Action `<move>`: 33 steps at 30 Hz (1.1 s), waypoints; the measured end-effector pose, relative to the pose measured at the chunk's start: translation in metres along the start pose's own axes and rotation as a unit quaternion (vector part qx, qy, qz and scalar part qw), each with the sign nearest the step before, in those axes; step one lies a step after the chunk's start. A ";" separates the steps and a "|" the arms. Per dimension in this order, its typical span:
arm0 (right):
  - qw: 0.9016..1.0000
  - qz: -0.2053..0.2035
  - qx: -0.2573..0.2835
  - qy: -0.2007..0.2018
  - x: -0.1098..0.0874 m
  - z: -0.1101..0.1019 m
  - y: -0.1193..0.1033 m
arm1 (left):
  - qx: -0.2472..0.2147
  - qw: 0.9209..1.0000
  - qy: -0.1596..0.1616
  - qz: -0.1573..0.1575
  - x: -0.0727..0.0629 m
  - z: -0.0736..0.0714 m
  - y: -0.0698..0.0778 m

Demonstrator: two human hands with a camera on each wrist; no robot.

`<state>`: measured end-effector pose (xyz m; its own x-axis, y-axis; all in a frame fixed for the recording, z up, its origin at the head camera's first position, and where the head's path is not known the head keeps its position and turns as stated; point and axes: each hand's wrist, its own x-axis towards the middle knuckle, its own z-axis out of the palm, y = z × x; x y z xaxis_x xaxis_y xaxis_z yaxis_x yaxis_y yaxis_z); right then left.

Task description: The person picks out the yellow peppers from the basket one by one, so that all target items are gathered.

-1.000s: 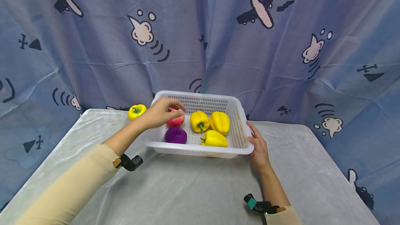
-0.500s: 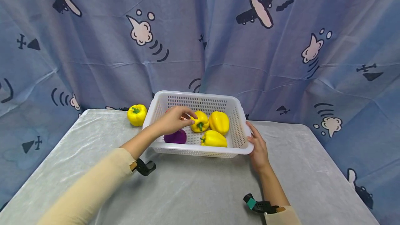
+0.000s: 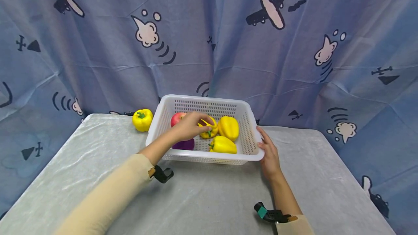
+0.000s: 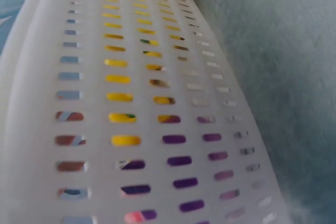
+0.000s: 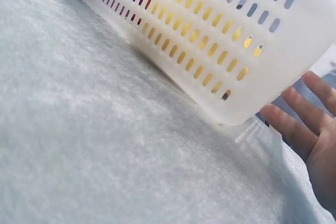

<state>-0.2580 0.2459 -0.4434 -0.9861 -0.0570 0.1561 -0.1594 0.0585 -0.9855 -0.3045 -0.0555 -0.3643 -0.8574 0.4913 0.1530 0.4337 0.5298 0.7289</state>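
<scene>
On the grey-covered table [image 3: 209,195], middle of the far half: white slotted basket [image 3: 249,131], upright.

Left hand [image 3: 189,126] reaches in over the left part, fingers curved over the near-left yellow pepper [image 3: 213,132], thumb toward its stem. Can't tell if it's pinching or only close: hand covers part of the pepper, and the left wrist view shows just the slotted wall with yellow and purple behind.

Right hand [image 3: 270,157] is at the basket's right end, fingers spread and fairly straight, tips against the outside, thumb at the rim.

Also inside: second yellow pepper [image 3: 228,128] just right of the first, third yellow pepper [image 3: 223,145] on its side near the front wall, red fruit [image 3: 177,119] back left, purple item [image 3: 185,144] front left, partly behind the left arm.

Outside, left of basket: yellow pepper with green stem [image 3: 142,120]. Blue airplane-print curtain [image 3: 209,28] behind.
</scene>
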 end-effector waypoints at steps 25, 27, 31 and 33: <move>1.000 -0.001 -0.004 0.001 0.001 0.000 0.001 | 0.056 0.998 -0.042 0.001 0.003 0.017 -0.014; 1.000 -0.002 -0.004 0.001 0.001 0.001 0.001 | 0.063 0.997 -0.044 -0.003 0.004 0.018 -0.014; 1.000 0.002 -0.004 0.000 0.002 0.001 0.001 | 0.071 0.996 -0.052 -0.013 0.004 0.019 -0.014; 1.000 0.005 -0.003 0.001 0.002 0.000 0.002 | 0.076 0.995 -0.059 -0.016 0.004 0.020 -0.014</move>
<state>-0.2600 0.2458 -0.4447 -0.9876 -0.0552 0.1466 -0.1502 0.0658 -0.9865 -0.3089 -0.0469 -0.3876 -0.8364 0.5462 0.0457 0.4519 0.6401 0.6213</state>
